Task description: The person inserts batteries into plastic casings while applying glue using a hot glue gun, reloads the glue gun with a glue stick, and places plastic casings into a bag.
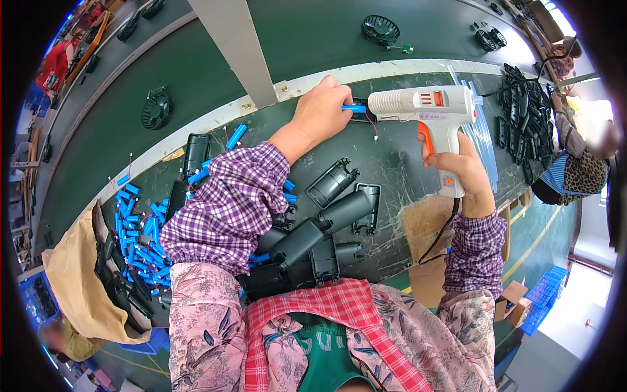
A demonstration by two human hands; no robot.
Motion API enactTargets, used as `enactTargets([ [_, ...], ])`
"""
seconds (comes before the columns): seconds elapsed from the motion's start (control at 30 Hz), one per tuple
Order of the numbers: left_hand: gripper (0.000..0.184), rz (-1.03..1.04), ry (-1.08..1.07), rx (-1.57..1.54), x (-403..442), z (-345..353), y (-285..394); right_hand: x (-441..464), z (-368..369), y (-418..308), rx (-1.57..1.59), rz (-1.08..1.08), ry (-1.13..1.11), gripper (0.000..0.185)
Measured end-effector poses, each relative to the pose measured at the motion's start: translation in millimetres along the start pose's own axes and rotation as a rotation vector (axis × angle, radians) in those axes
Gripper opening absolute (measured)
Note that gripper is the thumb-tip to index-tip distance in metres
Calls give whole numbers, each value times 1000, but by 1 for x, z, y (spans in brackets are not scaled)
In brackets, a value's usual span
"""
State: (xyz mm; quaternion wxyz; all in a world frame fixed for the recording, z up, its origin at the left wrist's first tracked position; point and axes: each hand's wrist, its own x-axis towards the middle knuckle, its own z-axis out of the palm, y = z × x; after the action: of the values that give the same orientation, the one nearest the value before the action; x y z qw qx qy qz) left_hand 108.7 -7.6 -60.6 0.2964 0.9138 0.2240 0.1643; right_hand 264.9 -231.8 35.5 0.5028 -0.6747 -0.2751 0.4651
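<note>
Nearest the camera we find the wearer's red checked apron [326, 302], worn over a floral jacket [208, 326]. Ahead of it, above the far part of the workbench [385, 251], we locate the white glue gun [418, 99], its front end directed left. The right hand [460, 160] is wrapped around the grip, with a finger at the orange trigger [426, 136]. Just beside the front end we identify a blue cylinder [355, 109] lying at a dark housing [360, 101]; we cannot tell whether gun and cylinder touch. The left hand [320, 112] has its fingers bent inward at the cylinder's left end; its fingertips are partly hidden, so we cannot tell whether they pinch or only press. A thin wire [375, 129] hangs close by.

Right of the gun we note clear sticks [482, 140] and, beyond them, a pile of black parts [522, 121]. Toward the wearer lie loose black casings [297, 243]. At left we see a heap of blue cells [135, 235] beside a brown paper bag [81, 277]. Behind the bench edge, a green belt [313, 39] carries round black grilles [381, 28].
</note>
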Motion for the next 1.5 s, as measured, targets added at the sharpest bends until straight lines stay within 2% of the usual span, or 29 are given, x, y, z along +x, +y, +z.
enactTargets([
  [0.57,10,31,10,-26,-2,1,-2,-16,-1,-1,-110,85,-22,52],
  [0.87,9,18,10,-39,-3,0,0,-4,2,0,-93,32,26,52],
  [0.97,14,21,19,-10,-5,2,-2,-2,7,-2,-88,22,53,53],
  [1.2,15,-5,25,-12,-9,2,-1,-3,1,0,-101,37,22,54],
  [1.33,10,-43,24,-19,-17,-3,3,-4,6,2,5,-37,-51,60],
  [1.37,10,-47,24,-17,-19,-5,3,-5,8,3,77,-97,-68,62],
  [1.5,14,-22,60,-6,-30,-15,-1,-9,12,8,134,-114,-106,66],
])
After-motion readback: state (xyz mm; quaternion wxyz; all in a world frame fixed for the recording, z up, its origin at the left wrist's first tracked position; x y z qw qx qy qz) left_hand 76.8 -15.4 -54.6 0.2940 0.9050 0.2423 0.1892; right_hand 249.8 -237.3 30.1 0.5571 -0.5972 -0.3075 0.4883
